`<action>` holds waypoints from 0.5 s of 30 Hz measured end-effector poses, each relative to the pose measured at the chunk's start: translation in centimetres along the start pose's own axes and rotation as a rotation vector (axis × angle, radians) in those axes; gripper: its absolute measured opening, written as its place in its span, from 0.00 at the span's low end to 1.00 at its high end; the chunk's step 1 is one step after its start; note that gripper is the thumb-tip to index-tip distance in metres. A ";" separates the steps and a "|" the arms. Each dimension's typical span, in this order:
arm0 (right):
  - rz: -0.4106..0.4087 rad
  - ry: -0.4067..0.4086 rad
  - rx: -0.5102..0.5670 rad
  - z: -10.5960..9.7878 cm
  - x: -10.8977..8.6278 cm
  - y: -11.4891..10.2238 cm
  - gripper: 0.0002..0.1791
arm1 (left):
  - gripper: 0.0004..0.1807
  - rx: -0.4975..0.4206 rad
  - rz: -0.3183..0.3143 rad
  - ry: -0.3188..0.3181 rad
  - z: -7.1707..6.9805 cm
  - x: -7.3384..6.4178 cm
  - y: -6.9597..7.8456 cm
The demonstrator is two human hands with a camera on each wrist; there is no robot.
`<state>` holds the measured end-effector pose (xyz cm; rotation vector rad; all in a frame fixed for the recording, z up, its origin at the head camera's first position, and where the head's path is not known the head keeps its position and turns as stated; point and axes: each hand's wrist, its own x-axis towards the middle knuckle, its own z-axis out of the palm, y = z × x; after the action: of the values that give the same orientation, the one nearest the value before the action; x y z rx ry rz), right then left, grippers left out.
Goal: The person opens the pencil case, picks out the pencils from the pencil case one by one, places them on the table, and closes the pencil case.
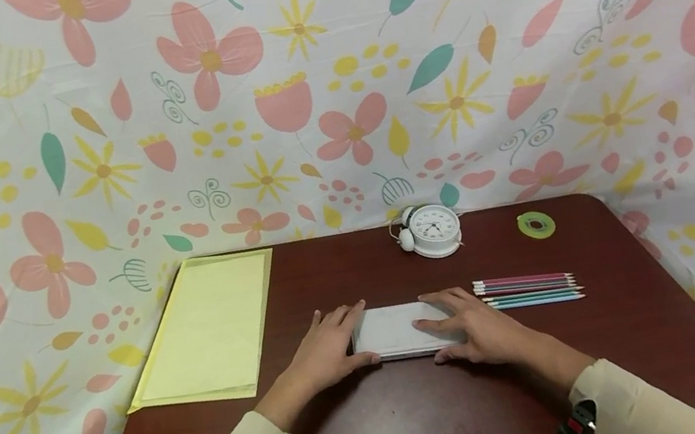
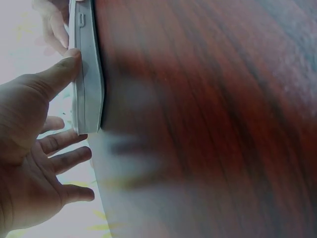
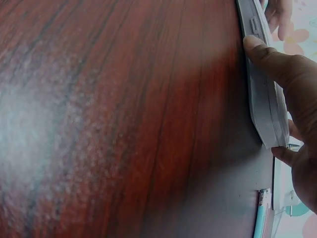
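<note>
A flat, pale grey oblong case (image 1: 395, 329) lies on the table in front of me, with a small catch in the middle of its near side. My left hand (image 1: 325, 349) grips its left end, thumb on the near side and index finger at the far corner. In the left wrist view the other fingers of that hand spread out past the end of the case (image 2: 90, 94). The right end is gripped by my right hand (image 1: 481, 325). Its thumb presses the near side, as the right wrist view shows, and a finger lies over the top.
Several colored pencils (image 1: 528, 290) lie in a row right of the right hand. A white alarm clock (image 1: 435, 223) stands at the back, left of a yellow-green tape roll (image 1: 536, 225). Yellow paper sheets (image 1: 206, 327) lie on the dark wooden table (image 1: 412, 423) at left. Floral cloth hangs behind.
</note>
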<state>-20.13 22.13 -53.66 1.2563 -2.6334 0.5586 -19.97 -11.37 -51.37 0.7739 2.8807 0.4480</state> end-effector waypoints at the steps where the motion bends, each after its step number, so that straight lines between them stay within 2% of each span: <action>1: 0.004 -0.003 0.003 0.0 0.0 0.0 0.37 | 0.56 0.000 0.000 -0.001 0.0 0.0 0.0; 6: 0.029 -0.026 0.009 -0.2 0.2 -0.1 0.37 | 0.55 -0.016 0.009 0.007 0.0 0.2 -0.3; 15: 0.028 -0.038 0.008 -0.1 0.5 -0.2 0.37 | 0.55 -0.038 0.013 0.017 0.1 -0.1 -0.7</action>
<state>-20.30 21.68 -53.39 1.2468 -2.6863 0.5555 -20.18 -11.98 -51.66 0.7871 2.8755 0.5117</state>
